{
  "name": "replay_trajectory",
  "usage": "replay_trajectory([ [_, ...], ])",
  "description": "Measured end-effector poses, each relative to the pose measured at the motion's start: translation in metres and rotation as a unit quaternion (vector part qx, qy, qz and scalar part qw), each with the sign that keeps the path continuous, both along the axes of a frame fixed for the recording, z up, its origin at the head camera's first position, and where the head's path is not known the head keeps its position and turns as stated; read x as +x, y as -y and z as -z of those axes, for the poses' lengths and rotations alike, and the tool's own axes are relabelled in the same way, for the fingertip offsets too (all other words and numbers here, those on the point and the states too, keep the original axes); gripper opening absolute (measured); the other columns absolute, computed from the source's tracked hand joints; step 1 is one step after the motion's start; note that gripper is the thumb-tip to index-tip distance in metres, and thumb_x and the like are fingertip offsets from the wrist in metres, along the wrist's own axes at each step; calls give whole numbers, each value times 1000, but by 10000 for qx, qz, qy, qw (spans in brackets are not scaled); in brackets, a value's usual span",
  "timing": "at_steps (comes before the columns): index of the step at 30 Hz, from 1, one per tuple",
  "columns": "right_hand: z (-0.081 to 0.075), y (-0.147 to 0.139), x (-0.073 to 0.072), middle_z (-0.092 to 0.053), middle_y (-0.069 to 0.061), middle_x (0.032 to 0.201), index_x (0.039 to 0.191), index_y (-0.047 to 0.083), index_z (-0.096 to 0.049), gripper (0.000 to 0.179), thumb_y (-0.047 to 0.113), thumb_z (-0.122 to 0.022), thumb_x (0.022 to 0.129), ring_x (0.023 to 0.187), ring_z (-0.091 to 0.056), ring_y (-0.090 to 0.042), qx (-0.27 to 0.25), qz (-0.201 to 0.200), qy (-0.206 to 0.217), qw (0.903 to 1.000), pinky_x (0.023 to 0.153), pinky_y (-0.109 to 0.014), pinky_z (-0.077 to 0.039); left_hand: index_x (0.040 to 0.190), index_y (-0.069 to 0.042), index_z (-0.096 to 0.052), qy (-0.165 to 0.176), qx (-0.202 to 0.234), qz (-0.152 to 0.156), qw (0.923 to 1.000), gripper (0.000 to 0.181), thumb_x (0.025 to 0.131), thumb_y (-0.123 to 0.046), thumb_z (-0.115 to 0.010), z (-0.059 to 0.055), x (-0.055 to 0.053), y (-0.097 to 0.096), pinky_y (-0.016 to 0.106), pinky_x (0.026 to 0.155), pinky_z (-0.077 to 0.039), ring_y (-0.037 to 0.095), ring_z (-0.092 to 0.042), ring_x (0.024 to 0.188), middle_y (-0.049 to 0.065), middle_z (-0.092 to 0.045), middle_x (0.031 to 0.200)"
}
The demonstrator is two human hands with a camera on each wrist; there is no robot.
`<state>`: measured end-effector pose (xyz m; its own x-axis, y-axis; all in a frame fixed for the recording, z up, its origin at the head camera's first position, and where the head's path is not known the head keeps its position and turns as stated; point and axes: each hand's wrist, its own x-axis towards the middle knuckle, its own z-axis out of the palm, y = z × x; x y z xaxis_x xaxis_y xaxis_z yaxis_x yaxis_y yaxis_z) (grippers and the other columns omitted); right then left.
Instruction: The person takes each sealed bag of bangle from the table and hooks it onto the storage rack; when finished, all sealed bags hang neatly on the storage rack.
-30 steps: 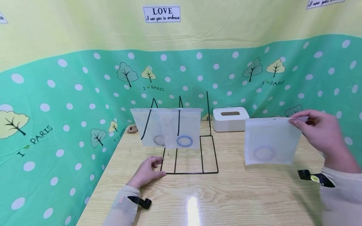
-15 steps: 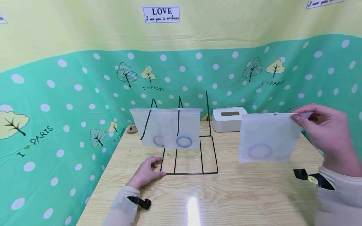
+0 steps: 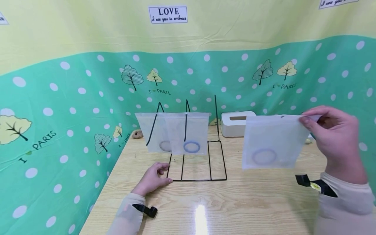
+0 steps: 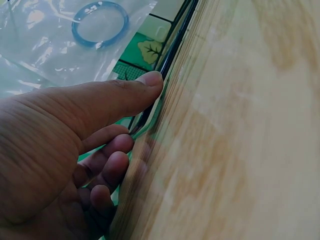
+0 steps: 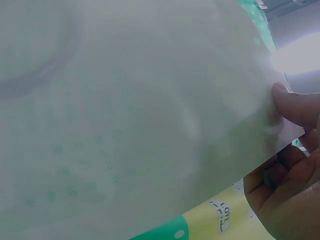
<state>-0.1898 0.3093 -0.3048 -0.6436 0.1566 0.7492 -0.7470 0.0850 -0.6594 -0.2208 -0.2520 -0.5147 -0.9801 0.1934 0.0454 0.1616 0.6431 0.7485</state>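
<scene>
My right hand pinches the top right corner of a frosted zip bag, held above the table on the right. A pale ring shows through its lower part. On the left, my left hand grips the front left corner of a black wire display rack, thumb on the wire. Two more frosted bags hang on the rack's left and middle prongs: the left bag holds a greyish ring, the middle bag a blue ring. The rack's right prong bears no bag.
Behind the rack, to the right, stands a white tissue box, partly covered by the held bag. A small brown object lies at the table's back left. Around the wooden table hangs a green and yellow printed curtain.
My right hand has moved left and slightly up with the bag, closer to the rack. The left hand, the rack and the hanging bags have not visibly moved.
</scene>
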Motion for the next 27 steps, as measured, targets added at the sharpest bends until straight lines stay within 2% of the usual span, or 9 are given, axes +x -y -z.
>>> replay_trajectory([
  [4,3,4,0,-75,-15,92,96,-31,-60,16,-29,-68,83,74,-63,-19,-375,-363,-133,9986,66,-17,-53,136,-11,-68,0,8,-7,10000,69,74,-24,-98,0,0,-1,34,85,-49,16,-56,96,-1,-66,117],
  [10,5,12,-1,-74,-16,89,93,-33,-58,14,-32,-66,81,70,-63,-19,-608,-618,-347,9956,62,-18,-50,137,-11,-68,26,-19,-12,10000,69,75,-23,-97,-1,0,-2,34,85,-49,17,-56,96,-1,-65,118],
  [20,2,23,6,-74,-18,93,92,-32,-58,13,-31,-67,82,74,-68,-20,-456,-749,-476,9950,64,-19,-54,138,-12,-67,81,-28,-26,10000,70,76,-25,-97,0,-1,-1,35,85,-49,16,-56,97,-2,-66,119],
  [27,0,33,10,-73,-20,92,92,-32,-58,13,-33,-65,81,75,-68,-22,-592,-987,-542,9919,64,-21,-54,137,-12,-67,44,98,-20,9999,69,77,-27,-96,0,0,2,36,86,-50,16,-57,97,-1,-66,119],
])
